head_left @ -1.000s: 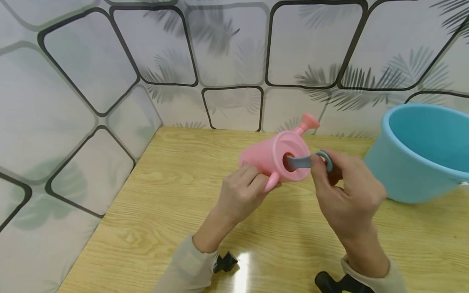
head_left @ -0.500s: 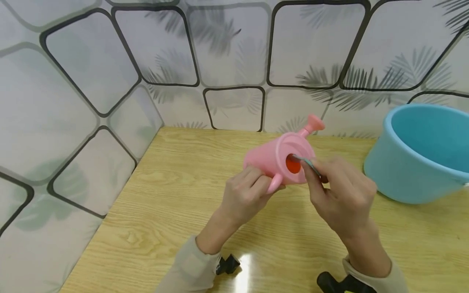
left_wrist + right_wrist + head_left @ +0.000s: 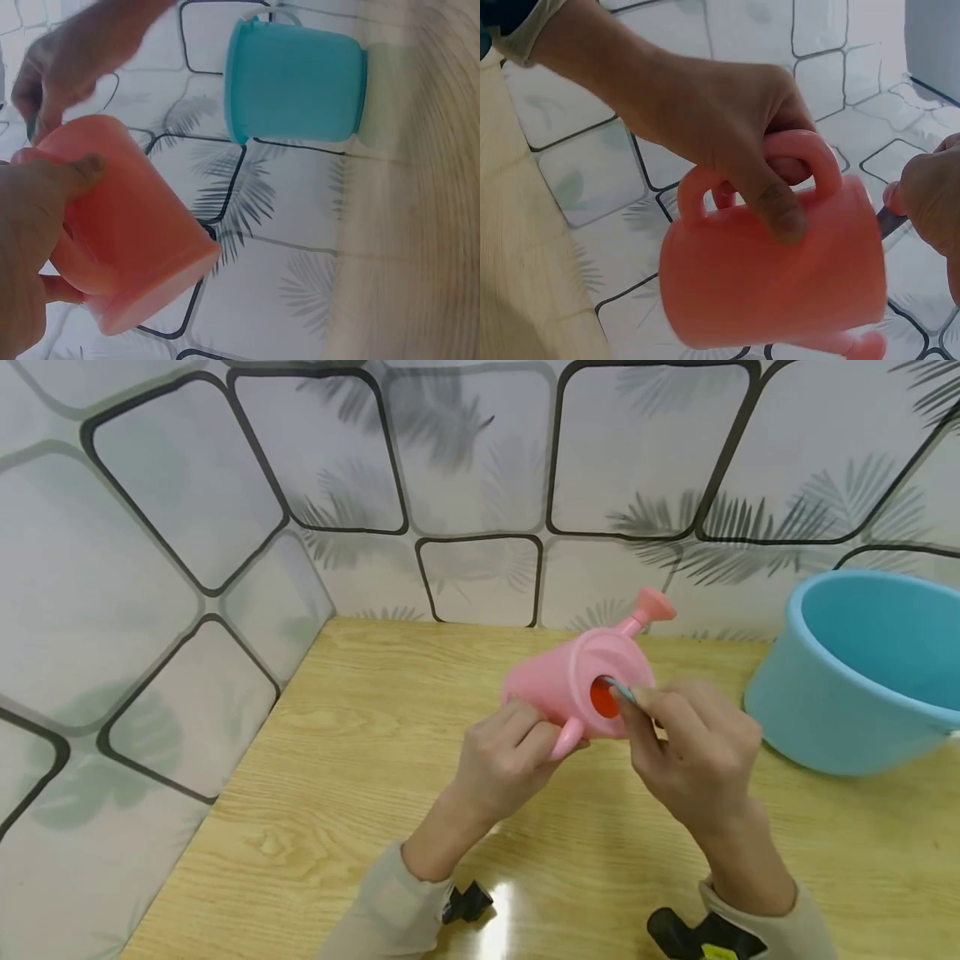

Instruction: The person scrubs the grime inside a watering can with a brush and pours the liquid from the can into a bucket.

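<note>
My left hand grips the handle of a pink toy watering can, held tilted above the table with its round top hole turned toward my right hand. The can's spout head points up and away. Between right thumb and fingers I pinch a slim grey-blue implement; its far end is inside the hole, hidden, so its kind is unclear. Orange-red shows within the hole. In the right wrist view, the implement's shaft appears between the can and the right fingers.
A light blue bucket stands on the wood-grain table at the right, close beyond the right hand. Patterned wall covering borders the table at the back and left.
The grey-blue implement has turned edge-on, and the right hand has shifted left toward the can, uncovering more orange-red in the hole. The can has moved slightly right.
</note>
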`<state>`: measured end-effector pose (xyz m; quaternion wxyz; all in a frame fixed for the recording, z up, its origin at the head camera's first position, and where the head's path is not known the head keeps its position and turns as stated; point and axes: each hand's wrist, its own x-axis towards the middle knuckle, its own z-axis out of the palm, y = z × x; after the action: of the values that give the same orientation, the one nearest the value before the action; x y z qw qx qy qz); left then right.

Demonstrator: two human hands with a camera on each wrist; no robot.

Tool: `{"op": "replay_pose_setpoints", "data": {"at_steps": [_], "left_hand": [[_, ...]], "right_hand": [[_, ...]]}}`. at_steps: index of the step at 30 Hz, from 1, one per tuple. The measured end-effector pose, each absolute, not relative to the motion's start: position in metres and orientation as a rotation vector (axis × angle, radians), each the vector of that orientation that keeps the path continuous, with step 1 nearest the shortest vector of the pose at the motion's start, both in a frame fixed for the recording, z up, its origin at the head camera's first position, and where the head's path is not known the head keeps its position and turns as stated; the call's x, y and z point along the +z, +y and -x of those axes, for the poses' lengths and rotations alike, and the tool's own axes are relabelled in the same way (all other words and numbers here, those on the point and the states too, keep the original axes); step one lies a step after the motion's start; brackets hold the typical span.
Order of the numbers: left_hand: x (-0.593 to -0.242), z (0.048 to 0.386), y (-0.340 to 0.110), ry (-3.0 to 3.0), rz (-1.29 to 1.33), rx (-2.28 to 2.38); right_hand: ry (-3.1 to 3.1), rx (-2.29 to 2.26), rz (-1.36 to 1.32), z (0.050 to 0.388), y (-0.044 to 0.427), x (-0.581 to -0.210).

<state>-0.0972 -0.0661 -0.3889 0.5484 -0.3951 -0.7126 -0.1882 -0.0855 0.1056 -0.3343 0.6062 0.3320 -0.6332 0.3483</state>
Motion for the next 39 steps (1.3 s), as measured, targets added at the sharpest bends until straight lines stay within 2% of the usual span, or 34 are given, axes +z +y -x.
{"op": "replay_pose_setpoints", "data": {"at_steps": [39], "left_hand": [[-0.393, 0.096, -0.06, -1.618, 0.923, -0.366]], "right_hand": [[-1.585, 0.939, -0.625, 0.075, 0.107, -0.34]]}}
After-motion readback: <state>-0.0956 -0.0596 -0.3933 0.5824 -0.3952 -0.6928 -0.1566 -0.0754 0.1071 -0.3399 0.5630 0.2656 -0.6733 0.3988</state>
